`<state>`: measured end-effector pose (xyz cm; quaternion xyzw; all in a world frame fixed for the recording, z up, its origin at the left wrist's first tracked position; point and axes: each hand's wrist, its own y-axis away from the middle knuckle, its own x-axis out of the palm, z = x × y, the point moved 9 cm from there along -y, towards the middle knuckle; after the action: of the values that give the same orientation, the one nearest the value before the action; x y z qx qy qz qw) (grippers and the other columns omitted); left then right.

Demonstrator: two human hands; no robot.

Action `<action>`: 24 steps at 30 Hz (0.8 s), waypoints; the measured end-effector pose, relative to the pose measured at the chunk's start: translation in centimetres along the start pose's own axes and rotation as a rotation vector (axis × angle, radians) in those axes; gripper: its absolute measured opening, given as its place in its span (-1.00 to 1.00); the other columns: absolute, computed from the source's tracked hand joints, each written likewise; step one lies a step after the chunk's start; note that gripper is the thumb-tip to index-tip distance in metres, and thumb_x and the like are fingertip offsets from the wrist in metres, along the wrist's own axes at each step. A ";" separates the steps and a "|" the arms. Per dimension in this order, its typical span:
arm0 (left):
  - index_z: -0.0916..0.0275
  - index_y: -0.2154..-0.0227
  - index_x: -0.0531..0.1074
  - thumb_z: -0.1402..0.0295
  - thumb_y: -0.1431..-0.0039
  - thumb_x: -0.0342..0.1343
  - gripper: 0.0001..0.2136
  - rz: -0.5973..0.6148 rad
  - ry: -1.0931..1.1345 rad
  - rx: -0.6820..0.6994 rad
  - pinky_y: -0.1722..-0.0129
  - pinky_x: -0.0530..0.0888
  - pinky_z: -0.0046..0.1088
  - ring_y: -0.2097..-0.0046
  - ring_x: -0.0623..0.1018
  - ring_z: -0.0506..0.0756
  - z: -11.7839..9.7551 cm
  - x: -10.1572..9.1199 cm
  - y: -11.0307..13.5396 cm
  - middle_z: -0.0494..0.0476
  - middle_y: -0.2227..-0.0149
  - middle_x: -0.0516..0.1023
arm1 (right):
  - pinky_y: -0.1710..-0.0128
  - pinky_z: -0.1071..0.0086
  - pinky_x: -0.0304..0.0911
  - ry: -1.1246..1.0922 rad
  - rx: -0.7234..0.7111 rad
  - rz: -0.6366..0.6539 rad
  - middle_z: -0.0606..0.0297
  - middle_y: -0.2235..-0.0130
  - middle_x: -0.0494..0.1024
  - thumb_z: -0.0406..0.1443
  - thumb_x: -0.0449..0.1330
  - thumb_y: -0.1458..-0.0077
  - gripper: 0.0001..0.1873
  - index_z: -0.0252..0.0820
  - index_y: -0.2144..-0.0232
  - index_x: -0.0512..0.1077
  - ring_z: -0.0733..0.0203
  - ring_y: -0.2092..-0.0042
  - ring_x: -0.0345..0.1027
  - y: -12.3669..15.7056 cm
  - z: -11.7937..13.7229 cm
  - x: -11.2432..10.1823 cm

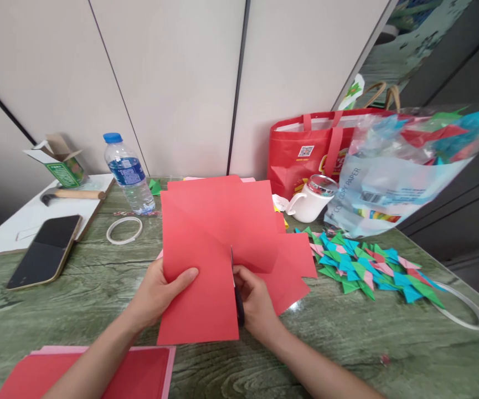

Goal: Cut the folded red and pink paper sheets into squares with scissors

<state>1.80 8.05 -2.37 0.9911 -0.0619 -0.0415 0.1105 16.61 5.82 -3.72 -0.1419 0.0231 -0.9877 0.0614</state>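
Note:
My left hand [156, 291] grips a red sheet of paper [200, 238] by its left edge, thumb on top and fingers behind. My right hand [256, 296] is closed round a pair of scissors [239, 305] with black handles. The blades stand in a cut that runs up from the sheet's lower edge to about its middle. To the right of the cut, the paper curls up over my right hand. More red paper pieces [287, 271] lie on the table behind and to the right of the sheet.
Red and pink sheets [135, 377] lie at the front left. Further left are a phone [46, 252], a hammer [77, 194], a tape roll [124, 230] and a water bottle [129, 174]. Right stand a white mug [310, 200], folded paper pieces [359, 263], a plastic bag [389, 188] and a red bag [287, 152].

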 end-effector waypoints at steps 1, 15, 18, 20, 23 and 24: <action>0.27 0.26 0.36 0.15 0.14 0.21 -0.61 0.002 -0.002 0.000 0.49 0.53 -0.36 0.30 0.58 0.23 0.0 0.0 0.0 0.26 0.19 0.56 | 0.37 0.38 0.35 0.000 0.000 0.000 0.29 0.36 0.55 -0.30 0.34 0.27 -0.71 -0.16 0.44 0.34 0.19 0.35 0.43 0.0 0.0 0.0; 0.26 0.30 0.37 0.20 0.12 0.21 -0.67 0.006 0.028 0.008 0.48 0.51 -0.38 0.34 0.57 0.19 0.1 0.0 -0.2 0.23 0.22 0.57 | 0.44 0.40 0.35 -0.066 0.003 -0.001 0.37 0.46 0.54 -0.32 0.35 0.29 -0.74 -0.15 0.50 0.34 0.22 0.43 0.42 0.0 -0.1 0.2; 0.25 0.31 0.37 0.21 0.11 0.21 -0.70 0.013 0.037 0.003 0.47 0.51 -0.40 0.35 0.57 0.17 0.1 0.1 -0.1 0.22 0.22 0.57 | 0.45 0.39 0.35 -0.066 0.015 -0.005 0.37 0.47 0.54 -0.32 0.35 0.29 -0.74 -0.15 0.51 0.35 0.21 0.43 0.42 0.1 -0.1 0.2; 0.24 0.31 0.37 0.22 0.10 0.21 -0.70 0.015 0.042 0.004 0.47 0.51 -0.40 0.35 0.57 0.16 0.1 0.1 0.0 0.21 0.22 0.57 | 0.45 0.39 0.34 -0.068 0.018 -0.013 0.38 0.48 0.54 -0.32 0.35 0.29 -0.75 -0.15 0.51 0.35 0.21 0.44 0.43 0.1 -0.1 0.1; 0.24 0.29 0.37 0.23 0.10 0.21 -0.70 0.018 0.057 0.009 0.46 0.51 -0.40 0.35 0.57 0.15 0.1 0.2 0.0 0.19 0.21 0.57 | 0.46 0.40 0.34 -0.078 0.018 -0.015 0.38 0.49 0.54 -0.33 0.35 0.29 -0.76 -0.15 0.52 0.36 0.21 0.45 0.43 0.1 0.0 0.2; 0.24 0.29 0.37 0.24 0.10 0.21 -0.70 0.020 0.065 0.012 0.46 0.51 -0.40 0.36 0.56 0.15 0.1 0.2 0.0 0.19 0.21 0.56 | 0.45 0.40 0.34 -0.080 0.017 -0.013 0.38 0.49 0.54 -0.33 0.35 0.29 -0.76 -0.15 0.52 0.36 0.22 0.45 0.43 0.1 0.1 0.2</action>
<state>1.98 7.96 -2.52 0.9919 -0.0683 -0.0076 0.1068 16.46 5.67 -3.62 -0.1808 0.0111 -0.9818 0.0569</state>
